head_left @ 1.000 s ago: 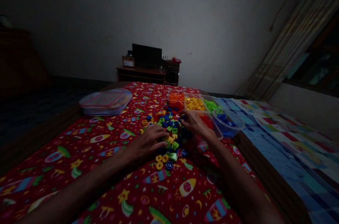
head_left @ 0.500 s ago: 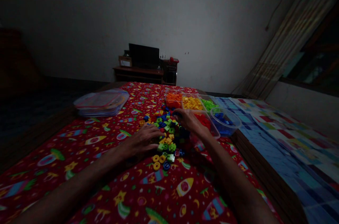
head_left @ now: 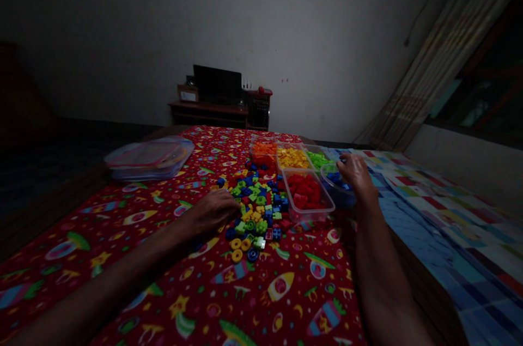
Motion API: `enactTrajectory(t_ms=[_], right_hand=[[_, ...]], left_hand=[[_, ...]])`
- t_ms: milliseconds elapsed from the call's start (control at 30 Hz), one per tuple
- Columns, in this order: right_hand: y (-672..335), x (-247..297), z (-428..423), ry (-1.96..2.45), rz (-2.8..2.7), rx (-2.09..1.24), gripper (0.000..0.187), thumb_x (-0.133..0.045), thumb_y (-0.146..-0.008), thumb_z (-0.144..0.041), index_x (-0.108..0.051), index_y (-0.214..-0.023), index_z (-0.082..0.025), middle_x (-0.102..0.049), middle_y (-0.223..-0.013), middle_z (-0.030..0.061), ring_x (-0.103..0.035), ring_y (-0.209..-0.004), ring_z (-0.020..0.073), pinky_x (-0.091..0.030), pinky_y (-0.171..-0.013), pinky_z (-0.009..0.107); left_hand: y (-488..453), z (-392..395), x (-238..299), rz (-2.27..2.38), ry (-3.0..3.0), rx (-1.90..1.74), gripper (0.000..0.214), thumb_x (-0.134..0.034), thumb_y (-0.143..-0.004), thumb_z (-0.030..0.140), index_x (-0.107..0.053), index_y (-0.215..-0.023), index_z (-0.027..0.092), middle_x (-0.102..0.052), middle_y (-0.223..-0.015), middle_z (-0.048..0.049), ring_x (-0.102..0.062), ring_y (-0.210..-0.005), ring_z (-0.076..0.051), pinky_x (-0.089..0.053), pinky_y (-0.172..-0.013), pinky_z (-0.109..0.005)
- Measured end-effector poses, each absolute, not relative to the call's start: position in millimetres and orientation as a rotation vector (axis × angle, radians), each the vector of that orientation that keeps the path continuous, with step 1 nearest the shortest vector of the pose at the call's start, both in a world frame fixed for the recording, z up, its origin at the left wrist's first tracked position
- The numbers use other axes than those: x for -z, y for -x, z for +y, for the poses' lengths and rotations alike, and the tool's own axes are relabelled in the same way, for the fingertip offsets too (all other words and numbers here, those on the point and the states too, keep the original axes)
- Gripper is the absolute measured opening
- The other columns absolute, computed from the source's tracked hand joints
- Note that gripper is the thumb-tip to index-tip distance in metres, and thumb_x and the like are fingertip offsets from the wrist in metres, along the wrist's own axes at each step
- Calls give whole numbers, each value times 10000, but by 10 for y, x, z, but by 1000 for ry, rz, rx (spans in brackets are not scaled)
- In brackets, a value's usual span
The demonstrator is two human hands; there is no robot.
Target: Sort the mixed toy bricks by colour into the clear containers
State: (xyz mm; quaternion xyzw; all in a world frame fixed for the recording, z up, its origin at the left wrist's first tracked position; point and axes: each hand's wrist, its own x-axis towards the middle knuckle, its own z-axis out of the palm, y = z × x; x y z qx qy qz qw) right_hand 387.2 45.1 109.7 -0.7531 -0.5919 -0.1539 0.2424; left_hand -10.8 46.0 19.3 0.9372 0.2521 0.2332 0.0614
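Observation:
A pile of mixed toy building blocks point(head_left: 255, 196) in green, blue, yellow and red lies on a red patterned cloth point(head_left: 163, 259). My left hand point(head_left: 215, 208) rests at the pile's left edge, fingers bent and close together; whatever they hold, if anything, is hidden. Over a round clear tub point(head_left: 327, 177) with blue blocks point(head_left: 337, 180) hovers my right hand point(head_left: 354, 173). Its fingers are drawn together, and their contents cannot be made out. Just left of that tub stands a clear box point(head_left: 312, 216) of red blocks point(head_left: 304, 191).
Behind stand clear boxes with orange blocks point(head_left: 263, 153), yellow blocks point(head_left: 293, 158) and green blocks point(head_left: 317, 160). Stacked plastic lids point(head_left: 149, 159) lie at the left. Several yellow rings point(head_left: 236, 255) sit at the pile's near end. Checked bedding point(head_left: 425, 248) stretches along the right.
My right hand has moved right, from the pile to above the tub of blue blocks. My left hand stays at the pile's left edge, its fingers more curled. The view has shifted slightly.

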Motion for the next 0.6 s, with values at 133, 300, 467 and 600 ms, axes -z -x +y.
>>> enactTrajectory(t_ms=[133, 300, 467, 600], right_hand=[[-3723, -1137, 448, 1964, -1668, 399, 295, -486, -856, -232, -674, -1064, -139, -686, -1021, 142, -608, -972, 238, -439, -862, 338], [-2972, -1102, 433, 1545, -2067, 116, 261, -476, -845, -116, -683, -999, -154, -698, -901, 89, -615, -770, 157, -447, -724, 254], [-2307, -760, 370, 1068, -2499, -156, 202, -575, -822, -110, -656, -1004, -140, -671, -943, 87, -589, -851, 154, -427, -753, 250], [-2179, -562, 416, 1012, -2679, -147, 129, -571, -815, -80, -656, -901, -126, -650, -827, 57, -544, -742, 122, -376, -668, 220]], left_hand=[[82, 431, -207, 876, -2746, -795, 326, -388, -955, 359, -672, -946, 200, -673, -888, -63, -596, -850, -178, -460, -766, -291], [-183, 73, -306, 642, -2833, -695, 338, -468, -928, 378, -557, -1234, 263, -566, -1284, -75, -465, -1217, -244, -391, -1013, -402], [-410, -248, -286, 485, -2997, -474, 305, -581, -857, 397, -593, -1143, 293, -577, -1259, -41, -435, -1239, -265, -172, -1144, -518], [-375, -131, -232, 562, -3076, -538, 136, -537, -888, 313, -625, -969, 248, -632, -1125, -23, -520, -1120, -201, -148, -1161, -472]])
